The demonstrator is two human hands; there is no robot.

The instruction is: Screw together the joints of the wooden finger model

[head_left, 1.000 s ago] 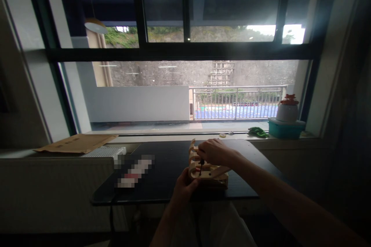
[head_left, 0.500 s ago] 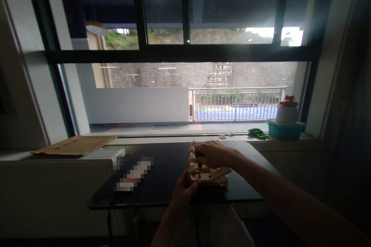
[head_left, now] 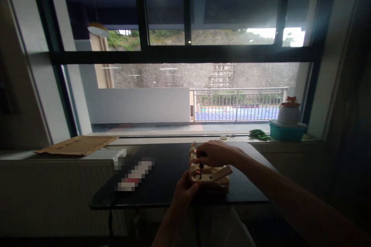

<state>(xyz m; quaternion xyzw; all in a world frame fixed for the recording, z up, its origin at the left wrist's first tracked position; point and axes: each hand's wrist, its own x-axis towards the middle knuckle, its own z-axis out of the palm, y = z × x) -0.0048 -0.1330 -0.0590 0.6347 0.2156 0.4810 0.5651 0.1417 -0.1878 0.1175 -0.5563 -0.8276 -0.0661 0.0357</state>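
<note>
Several pale wooden pieces with curved, hook-like ends point(head_left: 206, 177) stand in a row at the table's near side. My left hand point(head_left: 184, 190) closes on their near left end, thumb along the front piece. Above them, my right hand point(head_left: 214, 152) is closed around the top of a dark screwdriver point(head_left: 201, 171). Its shaft points down, the tip at the front piece's face near the curved end. Right of the tip, a dark hole shows in the same piece. Under the wood lies a brownish block point(head_left: 223, 188) with a shiny surface; my fingers and the wood partly hide it.
The black table point(head_left: 162, 185) has rounded corners. A blurred-out white strip point(head_left: 136, 175) lies on its left. A brown envelope point(head_left: 78, 144) rests by the radiator point(head_left: 58, 193). On the windowsill are a green cloth point(head_left: 259, 135), a teal box point(head_left: 286, 131) and a jar point(head_left: 289, 114).
The whole view has shifted slightly to the left, so things appear a little further right. Both hands keep their hold, and the screwdriver stays on the front wooden piece.
</note>
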